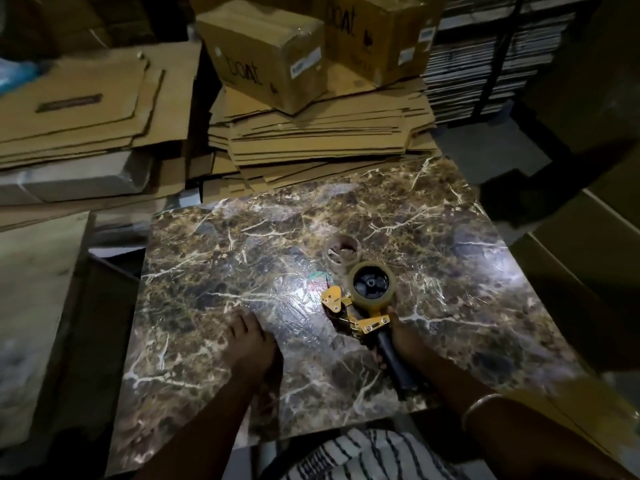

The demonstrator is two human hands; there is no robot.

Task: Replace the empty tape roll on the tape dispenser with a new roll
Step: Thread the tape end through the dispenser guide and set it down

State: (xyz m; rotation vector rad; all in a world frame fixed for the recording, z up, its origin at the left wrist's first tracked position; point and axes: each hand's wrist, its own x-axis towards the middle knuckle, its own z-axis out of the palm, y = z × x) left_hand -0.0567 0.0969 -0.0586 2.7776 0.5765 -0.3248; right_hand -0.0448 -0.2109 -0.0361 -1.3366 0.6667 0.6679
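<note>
the tape dispenser (360, 317) lies on its side on the marble tabletop (242, 258), near the front right part. a roll of tape (373, 285) already sits on its black wheel, so the new roll looks to be on. the empty roll (343, 250), just a brown cardboard ring, stands right behind it, touching or almost touching the new roll

the right hand (403, 336) is by the black handle, with fingers curled on it, though it is dark there and the grip is hard to see well. the left hand (251, 341) lies flat on the tabletop with fingers spread a little, holding nothing, well apart from the dispenser

what could go wrong? the tape end may not be pulled through the yellow front part yet, i cannot tell. if it is not, the tape will not come out, or it may stick back on the roll and be hard to find. the front part has a sharp cutting edge, and a finger could get cut in this dim light. if the roll is not pushed all the way on the wheel, it could slip off when the dispenser is lifted. the roll could also be on the wrong way round, with the sticky side facing wrong. lifting the dispenser fast could knock the empty roll and send it rolling off the tabletop
</note>
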